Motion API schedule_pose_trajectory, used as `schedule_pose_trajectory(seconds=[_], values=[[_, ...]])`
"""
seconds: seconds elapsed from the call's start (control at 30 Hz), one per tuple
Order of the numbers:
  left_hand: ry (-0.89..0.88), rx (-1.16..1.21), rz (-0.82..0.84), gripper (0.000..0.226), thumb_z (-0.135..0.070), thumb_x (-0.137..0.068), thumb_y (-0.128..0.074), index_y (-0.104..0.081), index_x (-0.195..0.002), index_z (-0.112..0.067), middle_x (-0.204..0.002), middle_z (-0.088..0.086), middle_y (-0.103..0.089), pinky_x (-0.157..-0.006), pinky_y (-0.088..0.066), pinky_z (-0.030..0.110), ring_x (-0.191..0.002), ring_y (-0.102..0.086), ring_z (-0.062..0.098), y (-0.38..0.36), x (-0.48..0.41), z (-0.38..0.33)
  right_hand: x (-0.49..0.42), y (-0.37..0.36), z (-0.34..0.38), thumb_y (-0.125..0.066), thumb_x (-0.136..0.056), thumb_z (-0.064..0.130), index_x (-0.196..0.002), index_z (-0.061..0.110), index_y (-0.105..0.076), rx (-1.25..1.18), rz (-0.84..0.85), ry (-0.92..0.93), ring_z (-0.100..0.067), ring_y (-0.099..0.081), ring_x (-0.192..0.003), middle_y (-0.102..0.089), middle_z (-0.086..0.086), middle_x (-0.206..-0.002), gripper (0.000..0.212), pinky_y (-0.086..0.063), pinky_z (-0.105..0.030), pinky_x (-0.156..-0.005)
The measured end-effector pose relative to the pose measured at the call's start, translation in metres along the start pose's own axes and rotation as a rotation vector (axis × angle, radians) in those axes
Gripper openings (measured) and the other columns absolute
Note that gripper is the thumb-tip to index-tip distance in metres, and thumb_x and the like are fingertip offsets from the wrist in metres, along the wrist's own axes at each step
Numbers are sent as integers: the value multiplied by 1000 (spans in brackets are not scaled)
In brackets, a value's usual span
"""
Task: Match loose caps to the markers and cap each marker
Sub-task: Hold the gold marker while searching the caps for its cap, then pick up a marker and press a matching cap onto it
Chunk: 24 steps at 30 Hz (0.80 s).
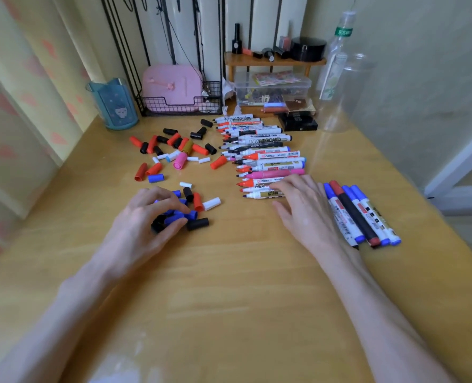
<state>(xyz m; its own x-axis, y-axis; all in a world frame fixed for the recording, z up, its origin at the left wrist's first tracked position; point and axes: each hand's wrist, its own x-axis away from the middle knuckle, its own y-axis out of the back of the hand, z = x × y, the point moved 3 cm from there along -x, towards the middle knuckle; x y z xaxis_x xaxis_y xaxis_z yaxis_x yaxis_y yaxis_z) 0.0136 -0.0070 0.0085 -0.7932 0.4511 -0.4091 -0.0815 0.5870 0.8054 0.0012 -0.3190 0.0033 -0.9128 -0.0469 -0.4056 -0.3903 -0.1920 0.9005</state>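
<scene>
Four capped markers [363,217], three with blue caps and one with a dark red cap, lie together at the right of the yellow wooden surface [229,272]; we judge them set apart as finished work. The uncapped whiteboard markers [265,154] form one row, tips pointing left toward the loose caps [174,150], so colours compare readily. The left hand [149,219] curls over the nearest caps; its grip is clamped on a blue plastic cap [175,218], thumb beneath, fingers above. The right hand [303,208] lies flat, grip apart, fingertips [281,186] resting on the row's nearest markers. We judge this steadies them for capping.
</scene>
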Motion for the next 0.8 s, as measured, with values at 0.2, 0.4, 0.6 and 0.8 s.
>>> schedule_pose_trajectory(seconds=[0.2,0.4,0.6,0.8], values=[[-5,-4,6,19,-37,-96,-66,-74,-112,-33,-116,-14,-57,-89,-53,40,-112,-57,16,-4,5,-2,-6,-10,11,-83,-84,12,-116,17,-76,-67,-56,125,-28,-55,-101,-67,1,-105,33,-35,-36,-87],[7,-37,-7,21,-37,-94,-69,-73,-114,-33,-116,-15,-56,-86,-53,39,-110,-57,17,-10,4,3,-9,-11,13,-82,-84,11,-105,13,-75,-90,-116,163,-28,-57,-103,-69,-1,-104,23,-35,-35,-88],[-15,-79,8,37,-54,-89,-68,-76,-112,-27,-118,-7,-56,-88,-46,30,-105,-53,16,-19,2,0,-8,13,29,-69,-96,6,-113,10,-65,-266,-279,214,-22,-66,-100,-72,2,-106,18,-43,-42,-91],[-80,-84,1,33,-48,-91,-71,-78,-108,-21,-114,-4,-56,-91,-50,35,-99,-52,16,-28,-1,-12,3,8,49,-61,-102,17,-120,18,-61,-308,-95,273,-19,-57,-99,-65,5,-110,18,-42,-38,-85]])
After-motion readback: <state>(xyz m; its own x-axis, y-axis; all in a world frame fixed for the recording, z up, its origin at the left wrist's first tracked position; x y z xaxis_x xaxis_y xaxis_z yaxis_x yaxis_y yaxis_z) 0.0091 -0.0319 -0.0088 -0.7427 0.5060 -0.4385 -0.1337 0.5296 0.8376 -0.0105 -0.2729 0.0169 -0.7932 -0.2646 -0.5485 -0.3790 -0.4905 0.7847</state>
